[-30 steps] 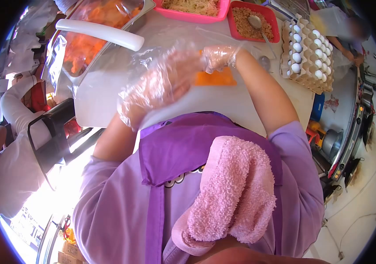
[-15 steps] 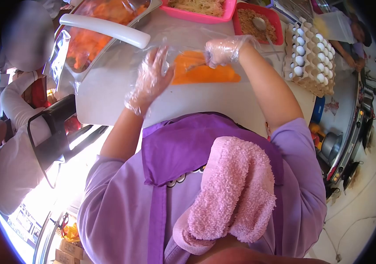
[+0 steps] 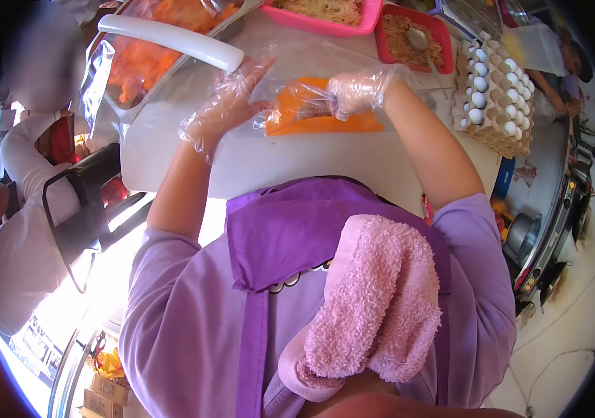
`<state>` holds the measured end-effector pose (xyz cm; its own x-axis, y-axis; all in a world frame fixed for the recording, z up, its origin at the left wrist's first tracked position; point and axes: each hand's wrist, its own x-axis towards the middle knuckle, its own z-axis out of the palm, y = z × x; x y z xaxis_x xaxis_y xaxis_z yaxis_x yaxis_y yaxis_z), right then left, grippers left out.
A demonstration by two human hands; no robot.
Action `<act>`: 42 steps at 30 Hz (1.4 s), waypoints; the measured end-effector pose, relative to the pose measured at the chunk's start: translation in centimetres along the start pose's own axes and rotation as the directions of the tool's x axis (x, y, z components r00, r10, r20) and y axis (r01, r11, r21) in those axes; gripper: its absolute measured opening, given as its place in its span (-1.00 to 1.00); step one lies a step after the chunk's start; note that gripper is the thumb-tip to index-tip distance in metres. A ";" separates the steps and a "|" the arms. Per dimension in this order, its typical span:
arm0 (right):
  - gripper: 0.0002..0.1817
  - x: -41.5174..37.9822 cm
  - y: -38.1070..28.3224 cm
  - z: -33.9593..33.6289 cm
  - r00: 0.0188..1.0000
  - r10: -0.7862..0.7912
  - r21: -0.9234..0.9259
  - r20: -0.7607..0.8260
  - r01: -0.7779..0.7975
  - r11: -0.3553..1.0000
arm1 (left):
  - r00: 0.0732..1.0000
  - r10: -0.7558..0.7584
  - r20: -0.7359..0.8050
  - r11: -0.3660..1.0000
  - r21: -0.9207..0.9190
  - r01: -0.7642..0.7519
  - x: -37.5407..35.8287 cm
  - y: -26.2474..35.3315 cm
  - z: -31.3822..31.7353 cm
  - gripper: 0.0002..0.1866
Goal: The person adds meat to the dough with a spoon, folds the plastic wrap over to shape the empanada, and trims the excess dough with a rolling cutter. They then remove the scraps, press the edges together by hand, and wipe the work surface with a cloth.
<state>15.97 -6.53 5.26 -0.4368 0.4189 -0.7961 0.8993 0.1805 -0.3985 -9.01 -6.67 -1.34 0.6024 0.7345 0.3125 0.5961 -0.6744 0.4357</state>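
Note:
A flat, bright orange sheet [image 3: 339,125], perhaps dough, lies on the white table, with clear plastic film [image 3: 280,76] around and partly over it. My left hand [image 3: 231,97], in a clear plastic glove, is open with fingers spread, left of the sheet. Its fingertips are close to the end of a white rolling pin [image 3: 172,40]. Above the orange sheet my gloved right hand [image 3: 353,94] is closed, knuckles up. Whatever its fingers hold is hidden. A brownish patch [image 3: 311,109] shows on the sheet just left of that hand, blurred by the film.
A metal tray of orange mixture [image 3: 137,70] stands at the back left under the rolling pin. Pink tubs hold pale shreds [image 3: 318,10] and brown crumbly filling with a spoon [image 3: 417,38]. Egg trays [image 3: 496,97] stand at the right. People are at left and far right.
My left hand has shifted left and up toward the rolling pin's end, its fingers spreading wider. My right hand stays closed over the orange sheet, slightly lower. More film shows at the sheet's left end.

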 end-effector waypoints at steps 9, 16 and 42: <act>-0.79 0.5 0.3 -0.9 0.993 -0.054 0.035 -0.103 0.058 0.998 | 0.901 -0.327 0.285 0.944 0.130 0.302 -0.2 0.5 -1.7 -0.68; -0.68 1.6 0.6 -2.5 0.996 0.087 -0.045 -0.033 -0.088 0.995 | 0.976 0.154 -0.156 0.981 0.145 -0.131 -4.6 3.9 0.1 -0.45; -0.66 4.5 2.1 -3.4 0.972 0.106 -0.104 -0.208 -0.129 0.986 | 0.938 -0.029 0.345 0.994 0.111 -0.011 0.8 8.9 9.3 -0.10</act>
<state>16.03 -1.22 2.43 -0.3250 0.6112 -0.7216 0.9457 0.2165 -0.2426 1.73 -12.85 -5.10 0.7314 0.6818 -0.0109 0.6449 -0.6865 0.3359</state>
